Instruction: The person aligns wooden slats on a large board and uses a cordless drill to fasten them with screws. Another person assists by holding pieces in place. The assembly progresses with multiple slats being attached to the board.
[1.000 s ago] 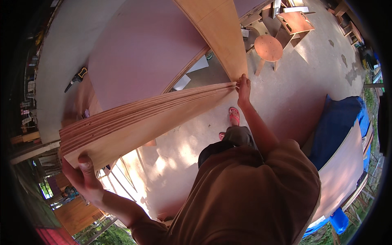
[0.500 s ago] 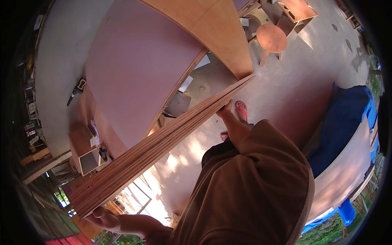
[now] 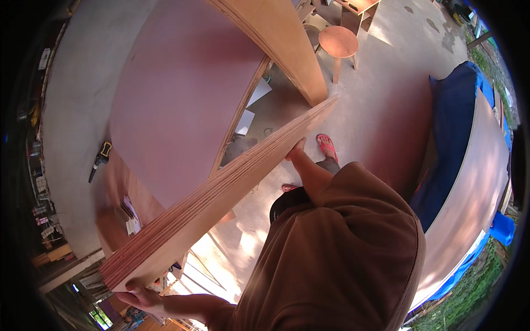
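A long stack of plywood panels (image 3: 221, 190), tilted on edge, crosses in front of me from lower left to upper centre. Its layered edges face up and its pale near face shows. At the near left end, my left hand (image 3: 142, 297) holds the lower corner, thumb against the face and fingers below. Farther along, toward the far end, my right hand (image 3: 297, 149) grips the stack at its lower edge; its fingertips are partly hidden. Just past the far end stands a curved-looking stack of plywood (image 3: 301, 66), next to a large mauve-faced sheet (image 3: 187, 99).
A round wooden stool (image 3: 338, 42) stands on the concrete floor at the far side. A yellow-and-black power tool (image 3: 101, 160) lies at left. To my right, a pale sheet (image 3: 469, 182) leans by a blue tarp (image 3: 450, 132). White pieces (image 3: 244, 122) lie behind the stack.
The plywood stack has tipped so that more of its near face shows, and the dark gap between its panels has narrowed. Both hands stay on it. The view has shifted slightly.
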Tool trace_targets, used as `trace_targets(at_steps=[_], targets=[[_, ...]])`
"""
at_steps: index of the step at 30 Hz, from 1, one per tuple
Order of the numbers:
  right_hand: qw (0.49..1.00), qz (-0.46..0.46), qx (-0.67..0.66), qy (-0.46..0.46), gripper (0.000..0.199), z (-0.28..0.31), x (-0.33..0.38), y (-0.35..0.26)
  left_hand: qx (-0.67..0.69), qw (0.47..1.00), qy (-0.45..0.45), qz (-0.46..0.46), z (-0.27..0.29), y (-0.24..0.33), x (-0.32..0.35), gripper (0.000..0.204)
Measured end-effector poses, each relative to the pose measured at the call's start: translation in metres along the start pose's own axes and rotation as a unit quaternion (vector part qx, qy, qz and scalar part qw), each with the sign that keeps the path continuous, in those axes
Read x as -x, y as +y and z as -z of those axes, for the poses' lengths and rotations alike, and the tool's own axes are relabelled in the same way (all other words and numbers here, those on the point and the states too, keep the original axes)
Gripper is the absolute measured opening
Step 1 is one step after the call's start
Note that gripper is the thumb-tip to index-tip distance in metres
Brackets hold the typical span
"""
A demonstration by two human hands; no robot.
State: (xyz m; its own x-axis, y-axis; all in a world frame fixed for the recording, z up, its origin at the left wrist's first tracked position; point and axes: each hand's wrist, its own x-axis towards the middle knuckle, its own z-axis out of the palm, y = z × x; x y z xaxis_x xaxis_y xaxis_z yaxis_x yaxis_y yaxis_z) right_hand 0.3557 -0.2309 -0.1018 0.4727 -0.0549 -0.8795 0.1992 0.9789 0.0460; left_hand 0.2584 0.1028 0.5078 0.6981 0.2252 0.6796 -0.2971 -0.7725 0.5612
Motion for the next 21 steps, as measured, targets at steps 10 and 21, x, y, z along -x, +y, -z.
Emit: trace_targets(at_steps=[10,21], targets=[[0.971,0.099,0.121,0.179,0.096,0.019,0.130,0.052,0.073,0.971,-0.080,0.215,0.108,-0.235,-0.032,0.079],[0.919,0.353,0.163,0.070,0.092,-0.066,0.282,0.061,0.198,0.925,0.012,0.323,0.136,-0.469,0.088,0.085]])
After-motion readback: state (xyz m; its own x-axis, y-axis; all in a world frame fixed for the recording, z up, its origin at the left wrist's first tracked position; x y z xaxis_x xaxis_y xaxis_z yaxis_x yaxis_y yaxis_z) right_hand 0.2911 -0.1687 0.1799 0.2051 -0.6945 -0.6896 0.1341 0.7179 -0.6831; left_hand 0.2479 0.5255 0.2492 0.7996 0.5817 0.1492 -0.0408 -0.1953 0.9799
